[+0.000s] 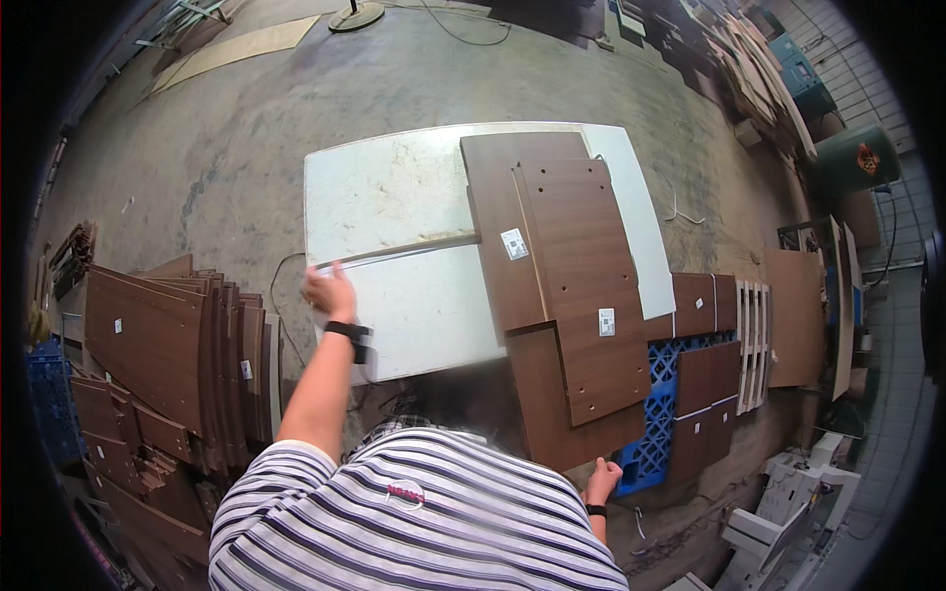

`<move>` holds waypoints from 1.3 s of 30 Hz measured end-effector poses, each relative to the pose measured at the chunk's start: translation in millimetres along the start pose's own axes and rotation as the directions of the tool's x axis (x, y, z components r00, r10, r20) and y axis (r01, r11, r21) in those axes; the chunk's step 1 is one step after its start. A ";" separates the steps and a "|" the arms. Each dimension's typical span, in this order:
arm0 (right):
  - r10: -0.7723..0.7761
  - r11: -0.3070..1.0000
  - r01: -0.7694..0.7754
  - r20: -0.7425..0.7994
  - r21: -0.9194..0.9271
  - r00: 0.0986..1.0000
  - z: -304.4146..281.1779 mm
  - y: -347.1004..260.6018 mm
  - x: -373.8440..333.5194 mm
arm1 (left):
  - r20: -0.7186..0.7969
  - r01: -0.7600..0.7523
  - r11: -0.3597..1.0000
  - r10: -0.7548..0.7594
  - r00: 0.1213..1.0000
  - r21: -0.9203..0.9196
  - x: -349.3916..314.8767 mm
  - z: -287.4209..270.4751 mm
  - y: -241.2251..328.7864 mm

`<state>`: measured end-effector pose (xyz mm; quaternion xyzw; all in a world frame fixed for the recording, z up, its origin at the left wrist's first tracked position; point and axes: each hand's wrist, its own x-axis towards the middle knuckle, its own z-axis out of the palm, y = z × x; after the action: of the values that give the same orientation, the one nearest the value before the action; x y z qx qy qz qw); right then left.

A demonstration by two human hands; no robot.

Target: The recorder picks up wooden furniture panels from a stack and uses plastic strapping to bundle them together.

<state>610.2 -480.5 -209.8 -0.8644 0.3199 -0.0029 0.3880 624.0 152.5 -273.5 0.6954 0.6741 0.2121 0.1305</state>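
My left hand (330, 293) is closed at the left edge of the white-topped table (394, 187). Its fingers pinch the end of a thin white strap (419, 253), which runs right across the tabletop to the brown boards. Several flat brown wood-grain panels lie stacked and offset there: a top panel (591, 286) with drilled holes and a white label, and a panel (507, 227) beneath it with another label. Low on the right, my right hand (601, 481) is closed beside the near corner of the lowest panel (567, 424); what it holds, if anything, cannot be made out.
Stacks of brown panels (148, 345) stand close on the left. A blue plastic pallet (645, 438) with strapped panels (705, 409) lies to the right, by a pale slatted pallet (753, 345). Grey machinery (788, 502) stands at the lower right, a green cylinder (855, 167) farther back.
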 end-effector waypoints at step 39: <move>-0.568 0.774 0.478 0.120 0.415 0.814 239.5 -436.8 242.9 | 0.171 -0.053 0.375 0.537 0.826 -0.925 -7.1 -241.3 150.2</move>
<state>1104.7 -239.3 -142.5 -0.8250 0.0097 -0.0672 0.5610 642.9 111.6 7.2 0.6587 0.2667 0.3890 0.5862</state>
